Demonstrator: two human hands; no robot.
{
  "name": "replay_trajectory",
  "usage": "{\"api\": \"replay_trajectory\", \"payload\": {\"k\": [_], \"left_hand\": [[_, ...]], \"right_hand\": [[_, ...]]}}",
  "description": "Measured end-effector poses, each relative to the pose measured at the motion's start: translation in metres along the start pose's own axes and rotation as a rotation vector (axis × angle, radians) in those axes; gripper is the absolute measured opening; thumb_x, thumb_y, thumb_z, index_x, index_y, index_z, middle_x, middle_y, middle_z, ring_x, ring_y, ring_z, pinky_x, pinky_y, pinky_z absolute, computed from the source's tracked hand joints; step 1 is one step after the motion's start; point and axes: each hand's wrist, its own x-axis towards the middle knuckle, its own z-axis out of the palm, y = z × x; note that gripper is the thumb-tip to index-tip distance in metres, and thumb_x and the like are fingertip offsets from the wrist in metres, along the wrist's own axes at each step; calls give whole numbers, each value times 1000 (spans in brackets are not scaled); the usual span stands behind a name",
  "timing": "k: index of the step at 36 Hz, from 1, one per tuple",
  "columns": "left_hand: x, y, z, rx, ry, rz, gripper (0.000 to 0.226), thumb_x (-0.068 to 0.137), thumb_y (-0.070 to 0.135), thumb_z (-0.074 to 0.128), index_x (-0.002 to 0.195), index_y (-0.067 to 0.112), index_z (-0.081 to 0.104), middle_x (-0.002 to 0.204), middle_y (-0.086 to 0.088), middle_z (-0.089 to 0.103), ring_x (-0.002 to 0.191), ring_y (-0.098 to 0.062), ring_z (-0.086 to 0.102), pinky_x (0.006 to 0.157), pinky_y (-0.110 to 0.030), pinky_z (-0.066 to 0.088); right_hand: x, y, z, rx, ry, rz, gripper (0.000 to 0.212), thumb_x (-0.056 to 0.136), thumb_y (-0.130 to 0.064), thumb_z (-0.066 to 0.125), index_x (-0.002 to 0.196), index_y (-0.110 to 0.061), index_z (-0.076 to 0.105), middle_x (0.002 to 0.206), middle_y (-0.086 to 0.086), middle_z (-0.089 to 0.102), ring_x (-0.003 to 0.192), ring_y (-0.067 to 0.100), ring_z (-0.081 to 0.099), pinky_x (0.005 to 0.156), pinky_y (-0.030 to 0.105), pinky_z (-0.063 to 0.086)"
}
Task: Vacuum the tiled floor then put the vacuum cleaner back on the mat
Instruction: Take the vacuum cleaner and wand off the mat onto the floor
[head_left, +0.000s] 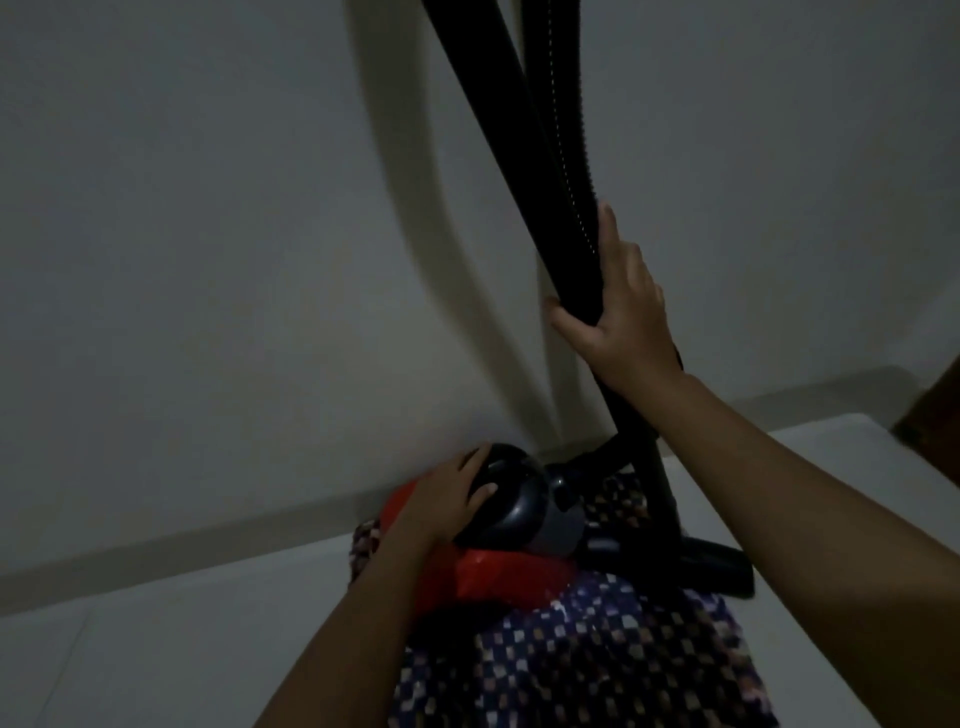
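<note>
The red and black vacuum cleaner (511, 558) sits on a dark patterned mat (587, 660) against the wall. My left hand (449, 496) rests on top of its body, fingers over the round black part. My right hand (615, 306) grips the black wand and ribbed hose (558, 171), which stand upright along the wall. The wand runs down to the black floor nozzle (719, 564), which lies at the mat's right edge.
A pale wall (234, 234) fills the upper view, with a skirting board (171, 551) along its foot. Light floor tiles (171, 649) lie left and right of the mat. A brown object (935, 410) shows at the right edge. The room is dim.
</note>
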Motion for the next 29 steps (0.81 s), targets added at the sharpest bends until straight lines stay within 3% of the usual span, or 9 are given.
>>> {"api": "replay_trajectory", "payload": {"k": [3,7,16,19,21,25,29], "left_hand": [[5,1,1,16,42,17,57,98,34,43,149,22,23,139,-16,47,123,-33,49,99,-33,39],[5,5,-4,14,-30,50,59,97,31,46,150,26,21,145,-15,43,126,-33,47,101,-33,40],[-55,53,-23,-63,-134,-44,66,95,27,49,149,38,13,134,-18,49,118,-34,52,93,-40,48],[-78,68,-49,-103,-185,-17,65,95,27,50,149,36,13,133,-19,50,115,-34,53,89,-36,48],[-96,80,-69,-116,-224,11,65,96,28,49,149,37,13,127,-19,53,110,-33,55,87,-35,46],[-137,105,-104,-153,-296,103,64,96,23,50,149,34,17,128,-18,52,114,-32,53,92,-31,43],[-181,128,-133,-176,-371,158,60,98,25,47,149,36,17,128,-15,52,111,-31,54,85,-30,45]], "right_hand": [[0,-1,2,-7,10,2,90,79,-52,47,152,-20,6,119,13,49,104,26,52,91,52,44],[2,-6,1,-65,-20,27,90,78,-52,46,152,-21,5,122,13,48,107,28,51,91,45,39],[-12,-44,-39,-246,-308,-10,83,72,-52,42,146,-27,12,118,19,56,96,36,57,78,45,43],[-13,-63,-62,-312,-363,-29,86,74,-49,53,146,-26,14,117,19,57,93,36,58,77,45,45],[-14,-78,-78,-356,-368,-45,89,73,-50,58,146,-25,15,114,18,59,89,35,58,73,41,45],[-18,-115,-117,-448,-291,-63,64,91,-56,36,145,-22,29,106,15,64,80,30,59,67,36,42],[-29,-153,-156,-540,-224,-49,66,84,-45,52,143,-24,35,101,13,66,75,30,59,64,35,42]]}}
